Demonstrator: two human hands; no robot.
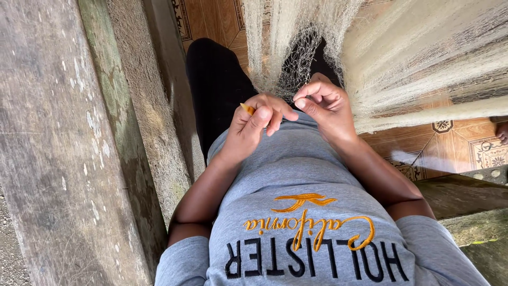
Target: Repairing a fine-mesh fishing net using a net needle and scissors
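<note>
Beside a weathered wooden post (58, 148) on a tiled floor (455, 143), the left hand (254, 124) grips a yellow netting needle (247, 109) while the right hand (325, 106) pinches fishing net (402, 58) mesh just above, apparently mid-mend.

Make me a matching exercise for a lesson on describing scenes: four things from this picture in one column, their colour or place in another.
1. left hand
2. right hand
3. fishing net
4. tiled floor

a. orange-brown, patterned
b. holds a small yellow tool
c. pale, draped over the lap
d. pinches a strand of netting

Pairs: 1-b, 2-d, 3-c, 4-a
</note>
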